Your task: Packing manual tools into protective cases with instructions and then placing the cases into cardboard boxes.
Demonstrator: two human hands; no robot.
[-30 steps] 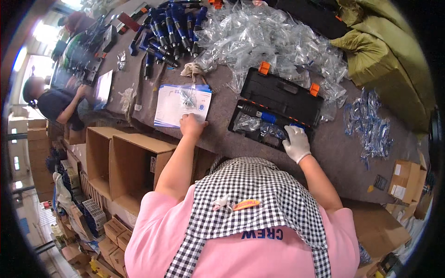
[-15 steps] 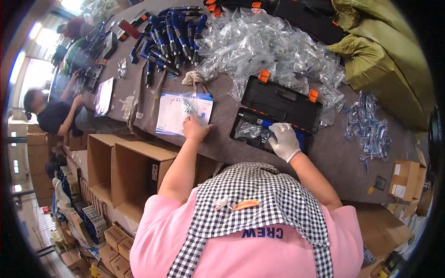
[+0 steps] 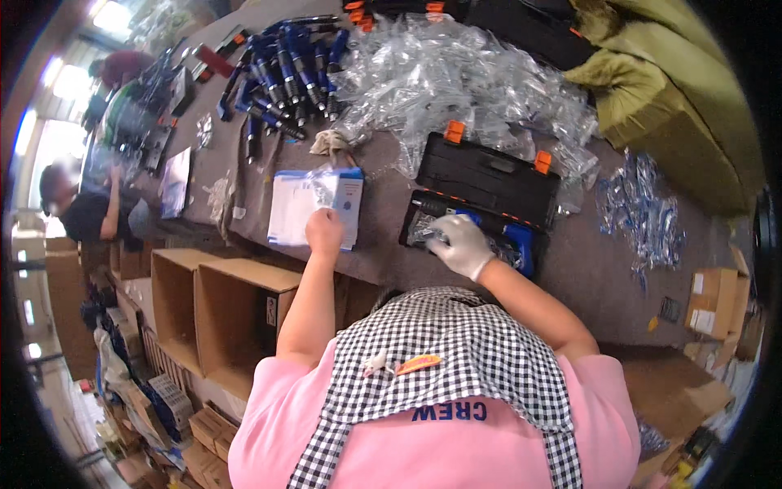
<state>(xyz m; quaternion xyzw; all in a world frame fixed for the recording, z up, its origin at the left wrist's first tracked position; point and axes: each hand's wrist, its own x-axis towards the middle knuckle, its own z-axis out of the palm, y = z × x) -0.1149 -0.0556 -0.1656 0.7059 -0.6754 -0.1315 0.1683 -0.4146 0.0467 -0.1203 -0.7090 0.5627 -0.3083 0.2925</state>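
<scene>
My bare left hand (image 3: 326, 232) is closed in a pinch at the lower end of a clear plastic bag (image 3: 324, 192), over a stack of printed sheets (image 3: 290, 210). My right hand (image 3: 463, 247), in a pale glove, reaches into an open black case (image 3: 489, 175) with orange latches. Its curled fingers are at a small clear bag of parts (image 3: 420, 228) on the case's left side; their tips are partly hidden. A blue and black power tool (image 3: 520, 244) lies in the case, partly covered by that hand.
Blue-black tools (image 3: 285, 73) lie heaped at the far left, beside a big pile of clear bags (image 3: 464, 81). Blue-and-clear packets (image 3: 639, 212) lie to the right, near an olive sack (image 3: 668, 106). Cardboard boxes (image 3: 236, 318) stand below the table's left edge. Another person (image 3: 90, 208) sits at far left.
My right hand has shifted left within the case, from over the tool to the small bag, uncovering the tool's handle. My left hand's fingers have drawn together over the sheets.
</scene>
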